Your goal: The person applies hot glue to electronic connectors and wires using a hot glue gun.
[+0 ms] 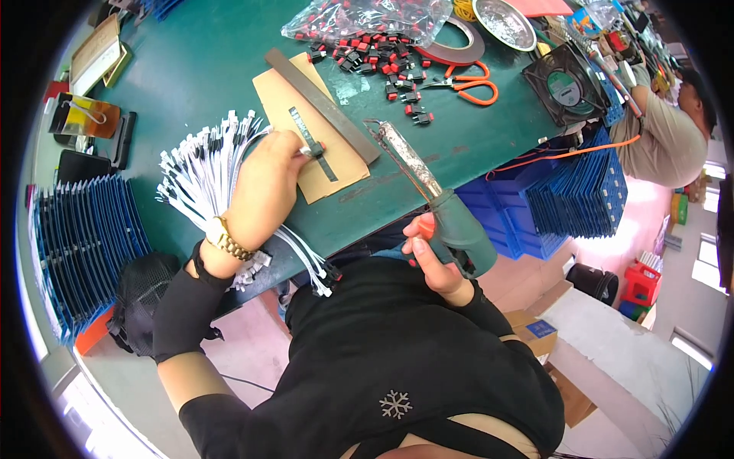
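My left hand pinches a small black-and-red switch against a dark strip on a piece of brown cardboard. Its fingers partly cover the switch. A bundle of white cables with light and dark ends lies under and beside that hand, and some hang past the table edge. In my right hand is a green soldering gun, its handle gripped near the table edge. The gun's long silvery, stained front points up and left, apart from the switch. A flat dark bar lies across the cardboard.
Loose black-and-red switches are heaped beneath a clear plastic bag. Orange-handled scissors, a tape roll, a metal dish and a black fan sit right. Blue panels stand left; a person sits far right.
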A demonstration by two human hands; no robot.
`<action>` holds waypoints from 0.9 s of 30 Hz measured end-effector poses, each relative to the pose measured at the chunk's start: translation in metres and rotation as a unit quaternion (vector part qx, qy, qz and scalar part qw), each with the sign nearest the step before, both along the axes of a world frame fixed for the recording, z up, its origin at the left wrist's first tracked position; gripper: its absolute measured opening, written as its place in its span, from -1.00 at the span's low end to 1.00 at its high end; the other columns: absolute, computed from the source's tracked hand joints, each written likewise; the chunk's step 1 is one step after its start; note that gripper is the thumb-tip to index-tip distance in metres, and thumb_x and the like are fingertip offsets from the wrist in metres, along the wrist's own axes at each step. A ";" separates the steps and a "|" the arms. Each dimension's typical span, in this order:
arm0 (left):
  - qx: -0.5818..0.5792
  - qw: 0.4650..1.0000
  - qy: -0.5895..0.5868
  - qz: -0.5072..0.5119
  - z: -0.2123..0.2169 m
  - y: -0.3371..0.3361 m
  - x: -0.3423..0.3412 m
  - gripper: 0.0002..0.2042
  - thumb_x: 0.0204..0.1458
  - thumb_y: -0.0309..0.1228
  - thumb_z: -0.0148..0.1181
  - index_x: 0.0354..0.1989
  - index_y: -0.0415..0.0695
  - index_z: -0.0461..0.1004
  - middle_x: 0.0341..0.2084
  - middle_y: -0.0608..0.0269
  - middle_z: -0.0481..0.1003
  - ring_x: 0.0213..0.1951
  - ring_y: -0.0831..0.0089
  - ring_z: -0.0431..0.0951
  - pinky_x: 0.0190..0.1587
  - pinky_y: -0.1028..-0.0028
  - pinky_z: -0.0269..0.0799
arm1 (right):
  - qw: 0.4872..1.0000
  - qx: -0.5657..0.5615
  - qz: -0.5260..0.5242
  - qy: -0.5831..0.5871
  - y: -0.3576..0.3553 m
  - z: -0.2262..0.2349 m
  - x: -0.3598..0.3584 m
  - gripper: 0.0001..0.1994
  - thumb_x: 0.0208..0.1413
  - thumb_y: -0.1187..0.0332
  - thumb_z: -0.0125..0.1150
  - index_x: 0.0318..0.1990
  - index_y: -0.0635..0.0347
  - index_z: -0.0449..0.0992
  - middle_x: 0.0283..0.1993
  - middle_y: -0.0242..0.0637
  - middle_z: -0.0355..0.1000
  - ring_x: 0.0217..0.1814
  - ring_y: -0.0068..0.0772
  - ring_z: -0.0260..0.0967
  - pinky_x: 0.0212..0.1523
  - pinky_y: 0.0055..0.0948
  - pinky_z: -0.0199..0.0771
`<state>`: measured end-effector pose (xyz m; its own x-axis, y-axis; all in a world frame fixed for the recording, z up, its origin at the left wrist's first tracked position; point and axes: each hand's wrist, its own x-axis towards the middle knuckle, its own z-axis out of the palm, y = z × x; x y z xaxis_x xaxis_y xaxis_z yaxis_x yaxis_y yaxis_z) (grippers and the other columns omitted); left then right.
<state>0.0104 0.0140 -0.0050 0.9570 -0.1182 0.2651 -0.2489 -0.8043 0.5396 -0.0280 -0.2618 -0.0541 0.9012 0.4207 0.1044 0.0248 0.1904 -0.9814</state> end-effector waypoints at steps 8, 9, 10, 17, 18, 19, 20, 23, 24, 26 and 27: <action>0.073 0.994 -0.017 0.078 0.003 0.013 0.015 -0.91 -0.04 -0.60 0.11 -0.37 -0.26 0.34 -0.39 0.03 0.41 -0.35 0.07 0.44 -0.36 0.30 0.36 | 1.000 -0.010 -0.028 0.001 0.001 0.002 0.000 -0.63 0.13 0.59 0.00 0.10 0.18 0.21 -0.15 -0.18 0.35 -0.32 -0.53 0.36 -0.36 -0.58 0.41; 0.071 0.994 -0.033 0.073 0.005 0.009 0.015 -0.90 -0.05 -0.60 0.12 -0.37 -0.26 0.34 -0.35 0.05 0.44 -0.33 0.07 0.46 -0.34 0.31 0.39 | 1.000 -0.007 -0.029 0.002 0.001 0.002 -0.001 -0.63 0.13 0.59 0.00 0.10 0.18 0.21 -0.15 -0.18 0.35 -0.32 -0.53 0.36 -0.36 -0.58 0.41; 0.067 0.994 -0.049 0.067 0.007 0.006 0.013 -0.89 -0.06 -0.61 0.13 -0.37 -0.26 0.34 -0.31 0.08 0.46 -0.31 0.08 0.47 -0.32 0.32 0.41 | 0.999 0.011 -0.033 0.034 0.001 0.003 -0.001 -0.66 0.09 0.61 0.04 0.04 0.20 0.27 -0.14 -0.23 0.34 -0.29 -0.56 0.35 -0.33 -0.58 0.42; 0.195 0.977 -0.083 -0.037 0.007 0.009 0.007 -0.85 -0.16 -0.61 0.16 -0.40 -0.25 0.34 -0.18 0.08 0.47 -0.28 0.14 0.51 -0.28 0.32 0.46 | 0.995 0.053 -0.041 0.073 -0.001 0.004 -0.001 -0.68 0.06 0.65 0.09 0.00 0.23 0.33 -0.14 -0.28 0.33 -0.27 -0.59 0.35 -0.29 -0.57 0.44; 0.209 0.972 -0.094 -0.051 0.009 0.007 0.007 -0.85 -0.18 -0.61 0.16 -0.40 -0.26 0.35 -0.20 0.07 0.47 -0.26 0.14 0.50 -0.28 0.32 0.45 | 0.995 0.054 -0.042 0.073 -0.001 0.004 0.000 -0.68 0.06 0.65 0.09 0.00 0.23 0.33 -0.14 -0.28 0.33 -0.27 -0.59 0.35 -0.29 -0.57 0.44; 0.209 0.972 -0.094 -0.051 0.011 0.005 0.006 -0.85 -0.18 -0.61 0.16 -0.40 -0.26 0.35 -0.20 0.07 0.47 -0.26 0.14 0.50 -0.28 0.32 0.45 | 0.998 0.032 -0.045 0.043 -0.001 0.004 0.001 -0.66 0.09 0.62 0.06 0.03 0.22 0.28 -0.15 -0.23 0.35 -0.30 -0.56 0.36 -0.30 -0.57 0.44; 0.241 0.960 -0.124 -0.075 0.013 0.002 0.005 -0.85 -0.19 -0.60 0.15 -0.40 -0.27 0.36 -0.21 0.06 0.47 -0.24 0.15 0.49 -0.26 0.33 0.45 | 0.999 0.011 -0.049 0.013 0.000 0.004 0.001 -0.65 0.12 0.58 0.03 0.07 0.20 0.23 -0.16 -0.18 0.36 -0.33 -0.53 0.36 -0.31 -0.56 0.43; 0.291 0.935 -0.152 -0.133 0.018 -0.003 0.001 -0.84 -0.21 -0.58 0.15 -0.39 -0.28 0.39 -0.22 0.04 0.46 -0.21 0.18 0.48 -0.21 0.35 0.44 | 0.999 0.004 -0.034 0.018 -0.004 0.003 0.001 -0.64 0.11 0.59 0.02 0.07 0.19 0.22 -0.16 -0.17 0.36 -0.33 -0.53 0.36 -0.27 -0.54 0.44; 0.310 0.924 -0.150 -0.167 0.018 -0.004 0.000 -0.83 -0.22 -0.57 0.14 -0.39 -0.28 0.40 -0.22 0.03 0.45 -0.19 0.20 0.48 -0.19 0.36 0.43 | 0.999 0.004 -0.035 0.018 -0.005 0.002 0.001 -0.64 0.11 0.59 0.02 0.07 0.19 0.22 -0.16 -0.17 0.36 -0.33 -0.53 0.36 -0.27 -0.54 0.44; 0.319 0.917 -0.158 -0.178 0.018 -0.004 0.001 -0.83 -0.24 -0.57 0.13 -0.40 -0.27 0.38 -0.21 0.01 0.45 -0.19 0.21 0.47 -0.19 0.36 0.43 | 0.999 0.008 -0.038 0.028 -0.004 0.002 0.000 -0.65 0.11 0.59 0.02 0.07 0.20 0.23 -0.16 -0.18 0.36 -0.32 -0.53 0.36 -0.27 -0.55 0.43; 0.301 0.926 -0.150 -0.174 0.019 -0.004 0.001 -0.84 -0.23 -0.59 0.12 -0.40 -0.27 0.37 -0.22 0.03 0.45 -0.20 0.21 0.48 -0.19 0.35 0.42 | 0.999 0.008 -0.039 0.028 -0.005 0.002 0.000 -0.65 0.11 0.59 0.02 0.07 0.20 0.23 -0.16 -0.18 0.36 -0.32 -0.53 0.36 -0.27 -0.55 0.43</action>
